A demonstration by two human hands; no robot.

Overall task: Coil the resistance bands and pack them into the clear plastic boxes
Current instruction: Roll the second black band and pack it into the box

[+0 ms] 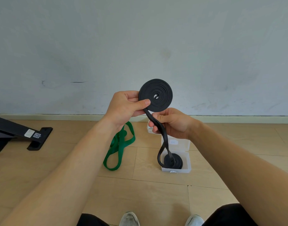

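The left hand point(123, 108) pinched the rim of a flat black rubber band coil point(155, 95), thumb pressed on its face, held up before the wall. The right hand point(171, 123) closed loosely round the band's hanging black tail point(162, 144), which looped down over an open clear plastic box point(187, 169) on the floor. Winding well probably meant keeping the tail flat and taut, untwisting it while turning the coil. A second black coil point(173, 161) already lay in that box. A loose green band point(120, 147) lay nearby; a black metal frame foot point(39, 137) stood well apart.
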